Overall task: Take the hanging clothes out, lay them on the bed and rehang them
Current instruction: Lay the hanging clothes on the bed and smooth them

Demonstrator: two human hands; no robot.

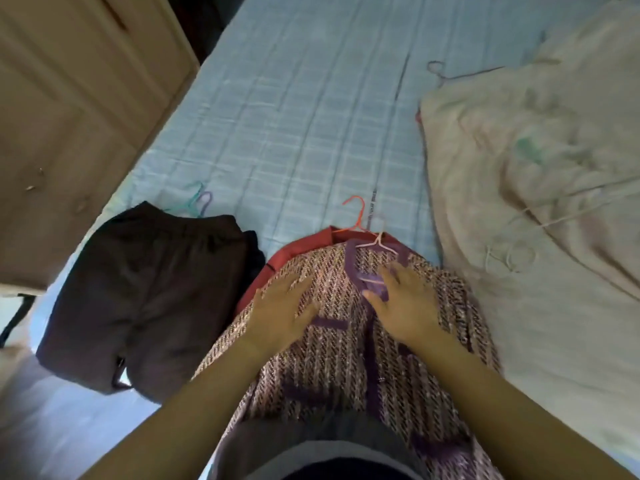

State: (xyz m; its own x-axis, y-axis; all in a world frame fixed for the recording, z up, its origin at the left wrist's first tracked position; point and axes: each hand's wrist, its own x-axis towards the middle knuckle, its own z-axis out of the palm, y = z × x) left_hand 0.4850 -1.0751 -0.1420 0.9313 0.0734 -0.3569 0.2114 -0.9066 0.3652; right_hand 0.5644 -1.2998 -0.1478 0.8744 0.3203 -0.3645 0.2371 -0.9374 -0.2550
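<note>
A pink and purple tweed jacket (343, 362) lies on the bed (311, 116) on its pale pink hanger (377, 244). Under it shows a red garment (294, 252) with an orange hanger (356, 213). My left hand (282, 313) rests flat on the jacket's left front. My right hand (405, 303) lies flat on the right front, fingers spread near the purple collar. A dark brown garment (145, 292) lies to the left, with teal and purple hanger hooks (197, 200) sticking out above it.
A cream blanket (540, 188) is heaped on the right of the bed, with a thin hanger (443, 72) beside its top edge. A beige wardrobe door (69, 109) stands at the left. The blue checked sheet stretches beyond the clothes.
</note>
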